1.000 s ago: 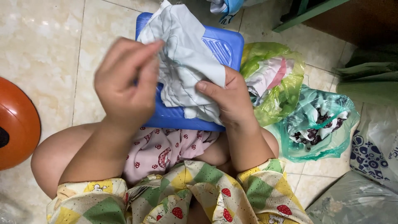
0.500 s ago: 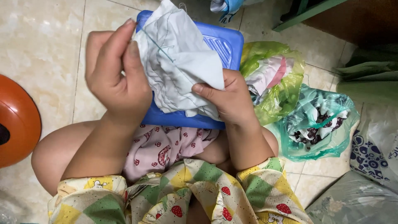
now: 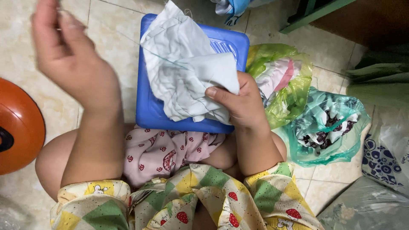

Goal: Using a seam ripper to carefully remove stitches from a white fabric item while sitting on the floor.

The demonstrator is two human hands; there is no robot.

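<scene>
On top of the blue plastic stool (image 3: 153, 106), the right hand (image 3: 245, 106) pinches the crumpled white cloth (image 3: 187, 81), while the left hand (image 3: 70, 64) lifts away pinching a thread, I think; stitching looks unfinished.

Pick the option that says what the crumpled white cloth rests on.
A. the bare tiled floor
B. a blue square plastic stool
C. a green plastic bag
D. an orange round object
B: the crumpled white cloth lies on top of the blue square plastic stool, where the right hand pinches its edge, and the left hand is raised off to the side of it.
</scene>
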